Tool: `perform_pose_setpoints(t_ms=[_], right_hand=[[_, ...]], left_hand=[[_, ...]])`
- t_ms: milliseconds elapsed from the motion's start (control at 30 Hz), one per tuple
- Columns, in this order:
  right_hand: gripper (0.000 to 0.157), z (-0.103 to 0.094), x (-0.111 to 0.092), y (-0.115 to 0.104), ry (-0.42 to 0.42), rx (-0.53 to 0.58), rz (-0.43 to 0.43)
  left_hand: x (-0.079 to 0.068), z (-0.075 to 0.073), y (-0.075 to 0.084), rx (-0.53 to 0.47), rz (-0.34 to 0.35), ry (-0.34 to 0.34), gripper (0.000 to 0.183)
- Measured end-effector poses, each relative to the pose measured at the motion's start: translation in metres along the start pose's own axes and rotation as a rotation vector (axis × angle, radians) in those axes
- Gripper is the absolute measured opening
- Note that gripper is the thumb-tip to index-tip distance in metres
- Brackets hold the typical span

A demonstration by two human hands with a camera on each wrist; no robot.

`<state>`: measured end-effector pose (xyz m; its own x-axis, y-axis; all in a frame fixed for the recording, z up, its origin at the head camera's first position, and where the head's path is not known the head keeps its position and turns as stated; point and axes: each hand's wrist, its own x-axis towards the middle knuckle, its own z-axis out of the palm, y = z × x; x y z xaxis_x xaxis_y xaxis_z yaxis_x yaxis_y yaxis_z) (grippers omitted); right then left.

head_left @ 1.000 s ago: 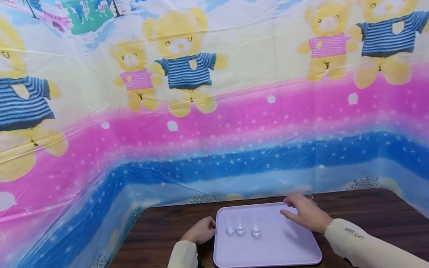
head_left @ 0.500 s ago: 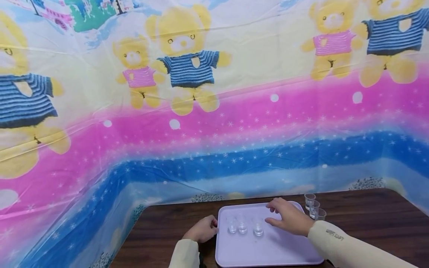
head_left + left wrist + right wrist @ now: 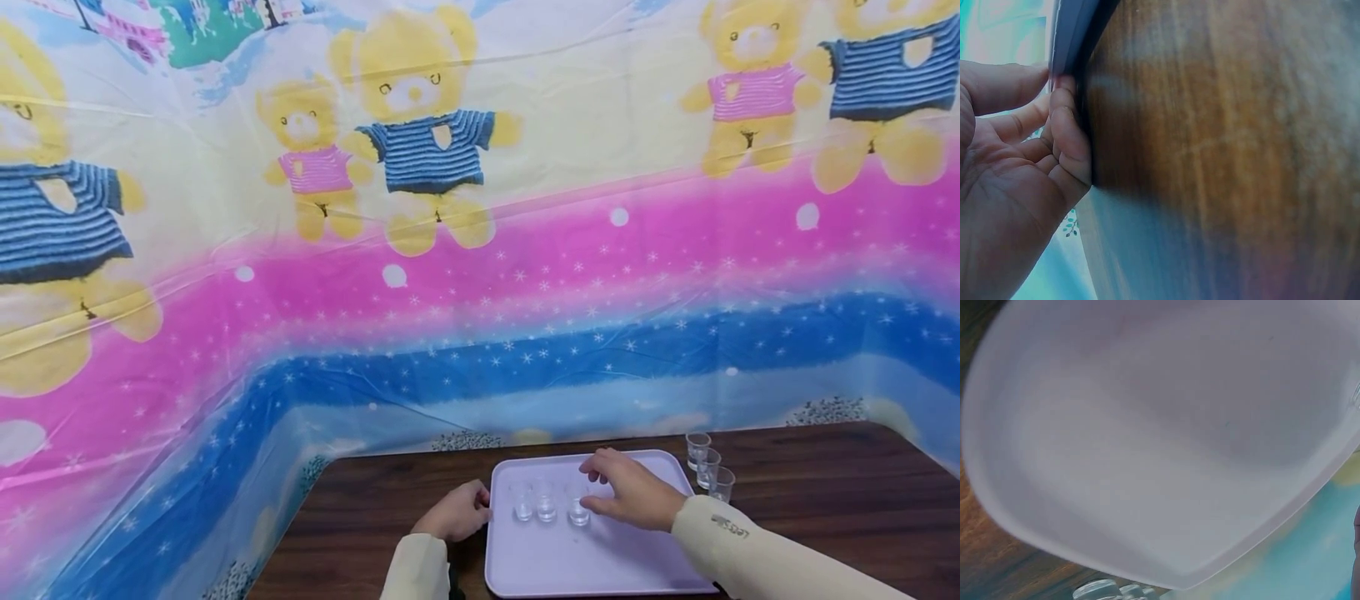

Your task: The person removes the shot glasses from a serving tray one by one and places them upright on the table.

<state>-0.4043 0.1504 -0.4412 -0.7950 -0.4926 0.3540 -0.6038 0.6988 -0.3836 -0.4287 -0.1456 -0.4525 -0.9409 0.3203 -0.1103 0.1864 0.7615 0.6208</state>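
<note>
A pale lilac tray [image 3: 555, 575] lies on the table with three small clear shot glasses standing in its left half. My left hand [image 3: 453, 512] holds the tray's left edge; in the left wrist view its thumb and curled fingers [image 3: 1071, 134] pinch the rim. Over the tray, my right hand [image 3: 633, 490] has thumb and fingers parted, right beside the rightmost glass [image 3: 578, 511]. The other two glasses, the left one [image 3: 522, 507] and the middle one [image 3: 546, 507], stand close together. Only a sliver of the right hand shows in the right wrist view.
Beyond the tray's right side, three more shot glasses [image 3: 708, 469] stand in a slanting row on the dark wooden table [image 3: 810, 475]; the sleeve partly covers the nearest. A printed bear curtain [image 3: 525, 333] hangs along the table's back and sides.
My right hand has moved left across the tray to the rightmost glass, uncovering the three glasses on the table. The left hand stays at the tray's edge. The head view has shifted slightly.
</note>
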Motion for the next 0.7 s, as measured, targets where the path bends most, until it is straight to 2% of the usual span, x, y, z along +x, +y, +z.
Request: perform_pose_setpoints(t_ms=[367,700], right_hand=[[0.033,0.009,0.002,-0.002,0.004,0.017,-0.067],[0.027,0.01,0.008,-0.005,-0.012,0.018,-0.065]], left_hand=[[-0.003,0.001,-0.001,-0.016,-0.001,-0.01,0.008],[-0.003,-0.002,0.002,0.001,-0.012,0.001,0.008]])
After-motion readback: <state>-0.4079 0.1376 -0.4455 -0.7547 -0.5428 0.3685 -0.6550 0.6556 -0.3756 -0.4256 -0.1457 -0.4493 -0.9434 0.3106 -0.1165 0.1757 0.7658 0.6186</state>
